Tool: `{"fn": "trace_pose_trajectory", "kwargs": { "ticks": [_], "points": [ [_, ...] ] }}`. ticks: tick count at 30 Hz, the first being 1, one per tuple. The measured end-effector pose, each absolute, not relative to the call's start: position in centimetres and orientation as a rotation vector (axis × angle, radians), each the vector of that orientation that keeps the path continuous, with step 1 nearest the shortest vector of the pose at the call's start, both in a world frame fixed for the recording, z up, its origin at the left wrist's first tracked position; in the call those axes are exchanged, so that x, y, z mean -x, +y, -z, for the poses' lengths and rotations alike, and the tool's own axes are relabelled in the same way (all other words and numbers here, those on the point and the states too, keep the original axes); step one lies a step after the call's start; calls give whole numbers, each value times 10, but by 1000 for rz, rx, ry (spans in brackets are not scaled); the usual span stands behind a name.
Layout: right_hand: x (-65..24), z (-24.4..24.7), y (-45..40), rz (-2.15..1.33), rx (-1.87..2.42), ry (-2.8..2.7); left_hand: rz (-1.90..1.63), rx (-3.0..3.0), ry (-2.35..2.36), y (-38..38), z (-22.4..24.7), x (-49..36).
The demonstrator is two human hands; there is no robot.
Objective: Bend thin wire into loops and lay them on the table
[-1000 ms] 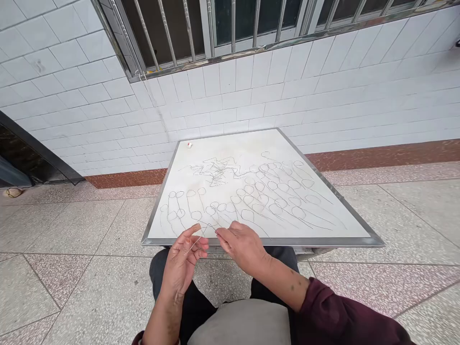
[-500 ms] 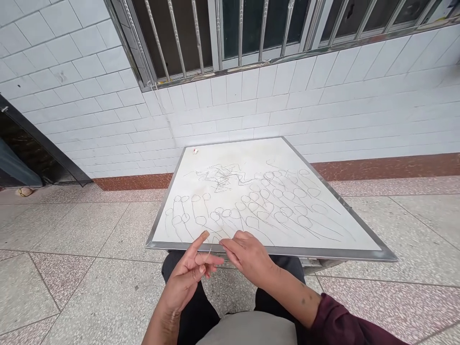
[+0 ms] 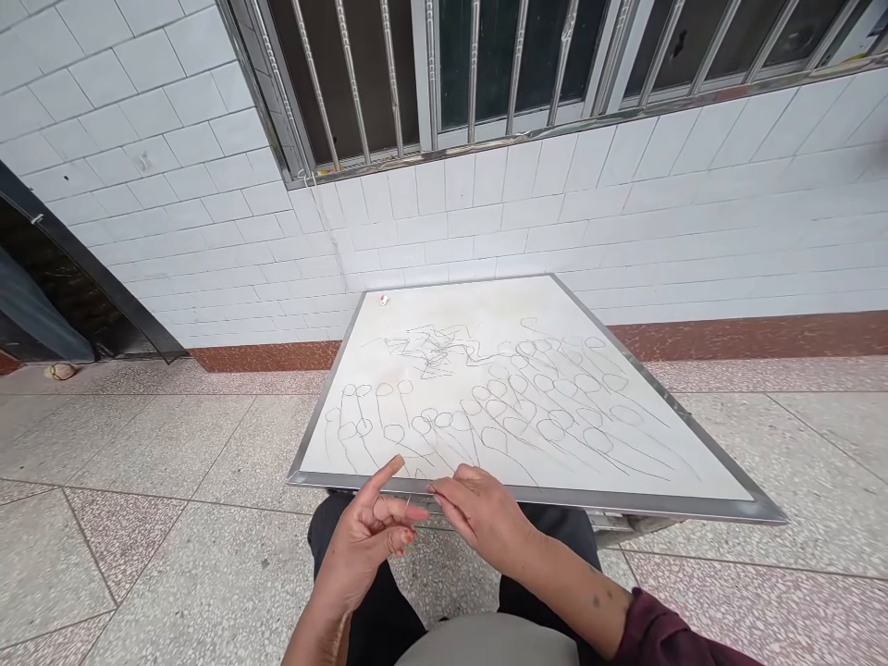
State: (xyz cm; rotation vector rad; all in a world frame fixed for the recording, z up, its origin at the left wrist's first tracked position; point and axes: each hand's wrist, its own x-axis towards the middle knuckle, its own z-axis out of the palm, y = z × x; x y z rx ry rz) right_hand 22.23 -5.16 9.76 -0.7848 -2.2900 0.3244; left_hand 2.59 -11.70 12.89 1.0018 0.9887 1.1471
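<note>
A white board (image 3: 478,301) with a grey metal rim bears many thin dark strands, several with round loops at one end, and a tangled heap of strands (image 3: 437,350) toward the back. At its front edge is my left hand (image 3: 371,527), index finger raised and thumb near the other fingers, with a thin strand around or beside a finger. Just to its right, my right hand (image 3: 486,518) has thumb and fingertips pinched together; what they grip is too fine to make out. The two hands are close but apart.
Behind the board stands a white tiled wall (image 3: 444,213) with a barred window (image 3: 499,74) above. A tiny white and red item (image 3: 384,300) lies at the board's back left corner. A dark doorway (image 3: 62,287) is at the left, and my knees are under the board.
The view has shifted slightly. My left thumb has moved a little toward the fingertips, and the strand between the hands shows less. My right hand keeps its pinch.
</note>
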Motion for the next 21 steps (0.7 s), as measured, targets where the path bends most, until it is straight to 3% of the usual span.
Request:
{"fn": "trace_pose_trajectory", "kwargs": {
  "ticks": [21],
  "points": [
    [-209,-96,-62,-417,826,-2283,-1270,-899,1007,-130,-132,-28]
  ]
}}
